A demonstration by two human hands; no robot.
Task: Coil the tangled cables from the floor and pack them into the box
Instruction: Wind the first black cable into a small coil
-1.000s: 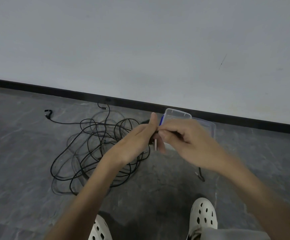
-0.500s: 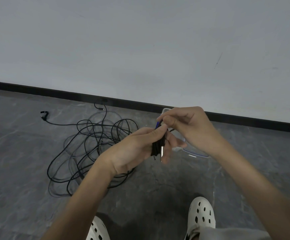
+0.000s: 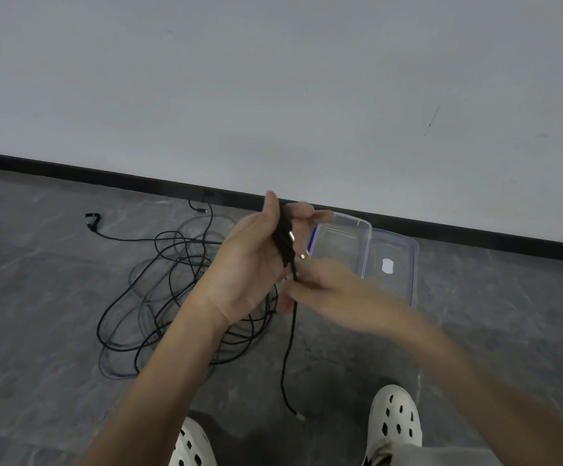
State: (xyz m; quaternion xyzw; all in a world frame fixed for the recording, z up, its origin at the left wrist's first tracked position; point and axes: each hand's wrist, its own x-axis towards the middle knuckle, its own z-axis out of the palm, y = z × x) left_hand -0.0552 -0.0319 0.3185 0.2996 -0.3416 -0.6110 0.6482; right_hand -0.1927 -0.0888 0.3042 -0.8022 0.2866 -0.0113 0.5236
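The coil (image 3: 285, 243) could spring apart if the left hand (image 3: 253, 260) slackens, as its fingers curl only loosely round it. The blurred right hand (image 3: 330, 290) pinches the tail (image 3: 288, 348) at the coil's 6 o'clock. The box (image 3: 411, 284) lies at 3 o'clock and the tangle (image 3: 159, 297) at 9.

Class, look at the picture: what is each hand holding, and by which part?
The left hand grips a small coil of black cable round its middle; the right hand pinches the loose strand just below the coil.
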